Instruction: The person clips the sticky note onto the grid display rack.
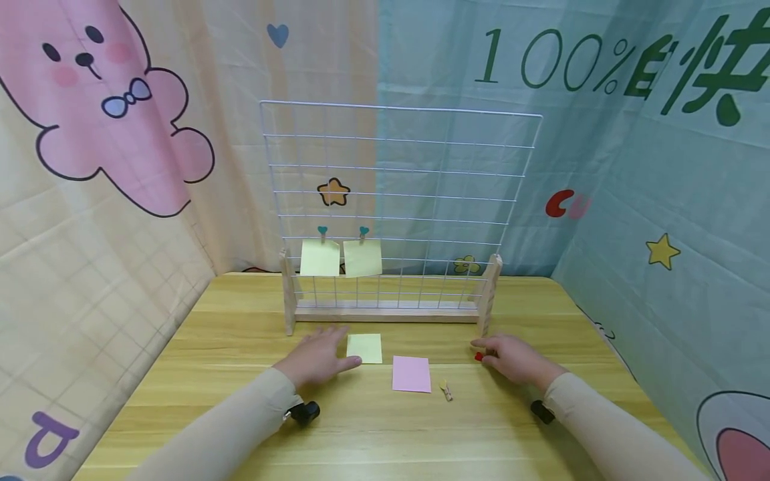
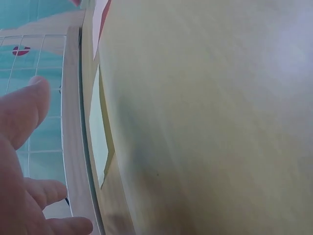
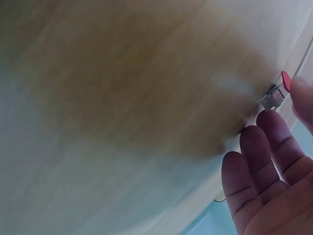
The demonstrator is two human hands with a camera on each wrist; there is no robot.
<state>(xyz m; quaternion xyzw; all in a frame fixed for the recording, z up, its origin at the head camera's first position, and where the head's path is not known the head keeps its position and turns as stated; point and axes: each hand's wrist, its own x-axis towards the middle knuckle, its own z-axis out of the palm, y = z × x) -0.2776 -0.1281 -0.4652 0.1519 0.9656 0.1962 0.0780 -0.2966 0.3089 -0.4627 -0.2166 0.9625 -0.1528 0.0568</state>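
My left hand [image 1: 315, 356] is over the table at the left edge of a pale yellow sticky note [image 1: 365, 349], thumb and fingers spread and holding nothing. That note [image 2: 98, 132] also shows beside the fingers in the left wrist view. My right hand [image 1: 517, 359] is low at the right, with a small red-topped clip [image 1: 478, 357] at its fingertips. In the right wrist view this clip [image 3: 273, 98] sits between thumb and nearest finger, its red top against the thumb. A pink sticky note [image 1: 412, 374] and a yellow-topped clip [image 1: 446, 391] lie between the hands.
Behind the notes stands a white wire grid [image 1: 421, 197] on a wooden base [image 1: 385, 314]. Two yellow notes, a left one [image 1: 320, 259] and a right one [image 1: 363, 258], hang there under teal heart clips. Printed curtains [image 1: 662, 174] surround the wooden table [image 1: 373, 441].
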